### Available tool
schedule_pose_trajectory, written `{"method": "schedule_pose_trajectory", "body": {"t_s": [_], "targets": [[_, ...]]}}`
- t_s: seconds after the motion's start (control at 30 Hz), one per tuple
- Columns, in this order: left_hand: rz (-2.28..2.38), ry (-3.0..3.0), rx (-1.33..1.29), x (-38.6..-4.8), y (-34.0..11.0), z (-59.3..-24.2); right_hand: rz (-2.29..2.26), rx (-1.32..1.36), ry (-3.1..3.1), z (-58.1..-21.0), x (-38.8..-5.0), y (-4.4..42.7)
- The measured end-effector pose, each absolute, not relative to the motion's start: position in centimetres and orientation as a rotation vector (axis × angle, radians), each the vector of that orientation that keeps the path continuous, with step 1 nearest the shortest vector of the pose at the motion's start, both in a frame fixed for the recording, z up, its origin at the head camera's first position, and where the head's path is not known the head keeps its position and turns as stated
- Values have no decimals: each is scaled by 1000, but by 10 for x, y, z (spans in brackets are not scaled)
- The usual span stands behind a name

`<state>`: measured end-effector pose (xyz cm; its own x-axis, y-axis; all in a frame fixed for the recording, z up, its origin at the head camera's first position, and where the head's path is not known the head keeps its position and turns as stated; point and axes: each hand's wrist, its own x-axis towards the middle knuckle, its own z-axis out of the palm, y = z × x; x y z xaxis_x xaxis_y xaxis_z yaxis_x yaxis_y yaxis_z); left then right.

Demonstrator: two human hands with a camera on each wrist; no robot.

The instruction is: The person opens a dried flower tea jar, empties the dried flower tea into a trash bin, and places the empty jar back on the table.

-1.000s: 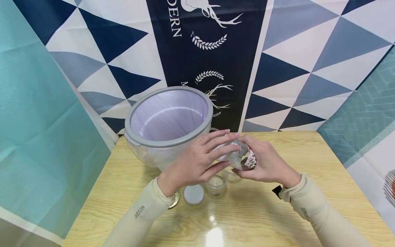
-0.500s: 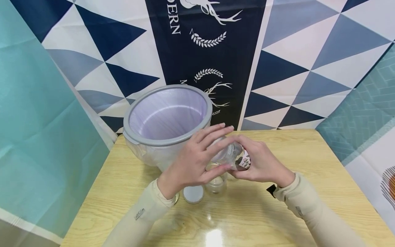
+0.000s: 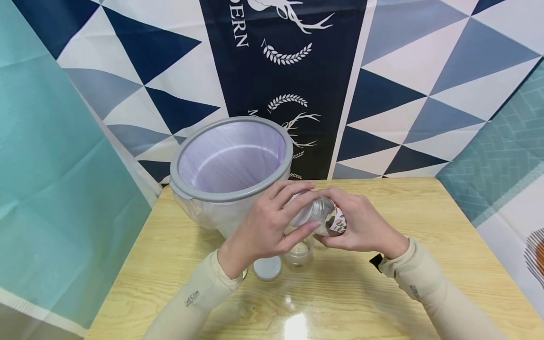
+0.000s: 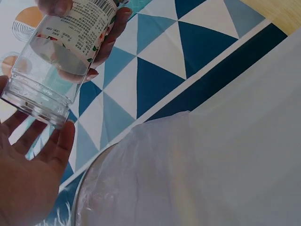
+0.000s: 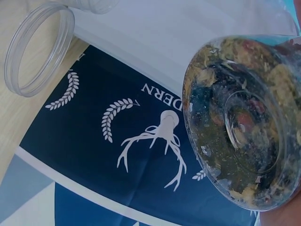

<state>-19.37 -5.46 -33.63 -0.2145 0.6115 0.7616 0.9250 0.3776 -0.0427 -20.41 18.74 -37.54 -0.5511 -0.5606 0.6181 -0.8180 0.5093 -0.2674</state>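
My right hand (image 3: 354,219) grips a clear jar (image 4: 56,75) with a printed label around its body, holding it tilted sideways above the table. Dried yellow-brown and reddish pieces show through the jar's base (image 5: 235,127) in the right wrist view. My left hand (image 3: 269,222) curves its thumb and fingers around the threaded mouth end. In the left wrist view, that mouth points toward the left palm. Beneath the hands, a clear round container (image 3: 299,257) stands on the table beside a white round lid (image 3: 267,268). The left wrist partly hides a gold-coloured round piece (image 3: 244,273).
A big lilac bin (image 3: 231,160) with a grey rim and a thin plastic liner stands at the back left of the wooden table (image 3: 340,297). A small black piece (image 3: 376,261) lies near the right sleeve. Patterned cloth (image 3: 386,94) hangs behind.
Both hands and the jar have shifted slightly left. The left fingers spread wider half a second ago and now curve closer around the jar's mouth. The right hand keeps its grip.
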Motion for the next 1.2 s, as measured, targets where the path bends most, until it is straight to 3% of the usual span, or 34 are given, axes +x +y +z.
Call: {"method": "schedule_pose_trajectory", "body": {"t_s": [0.27,0.53,0.7,1.2], "targets": [[-414,-1930,-1206,-191,-51,-336,758,1135,-2319,-374,-202,188],[-466,-1838,-1471,-195,-59,-339,801,1151,-2316,-372,-203,193],[-496,-1831,-1502,-198,-60,-339,785,1149,-2322,-372,-204,194],[-429,-1874,-1225,-190,-50,-336,817,1172,-2322,-374,-202,189]]}}
